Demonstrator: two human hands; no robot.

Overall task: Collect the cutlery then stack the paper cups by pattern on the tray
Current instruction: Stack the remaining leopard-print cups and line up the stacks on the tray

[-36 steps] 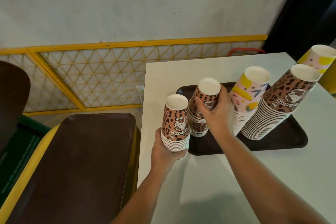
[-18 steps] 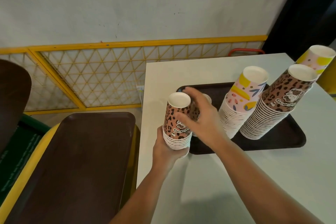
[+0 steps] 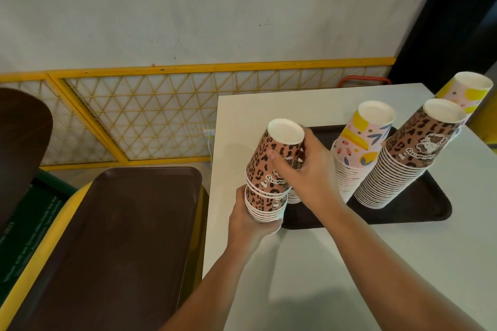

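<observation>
- White rectangular desk (image 3: 349, 263), carrying the dark brown plastic tray (image 3: 419, 209) as landmark for everything below.
- Second dark brown tray (image 3: 115, 236), off the desk's left edge on a yellow-rimmed stand, well apart from the landmark tray and bare as far as visible.
- On the tray's right half: tall stack of upturned leopard-print paper cups (image 3: 400, 164), leaning right.
- Just left of that, mid-tray: shorter stack of upturned pink-and-yellow patterned paper cups (image 3: 357, 153).
- Beyond the tray's far right corner: another pink-and-yellow cup stack (image 3: 468, 91), base hidden, so on or off the tray cannot be told.
- At the tray's near left corner: small leopard-print cup stack (image 3: 269, 185), held just off the tray's edge.
- Left hand (image 3: 250, 220) wrapped round that small stack's lower rims; right hand (image 3: 304, 166) gripping a few more leopard cups (image 3: 279, 150), fitted over its top.
- Judged well advanced: patterns mostly sorted; no cutlery visible, presumably collected.
- Left to do, seemingly: merging this stack with the tall leopard one, perhaps gathering the far pink stack.
</observation>
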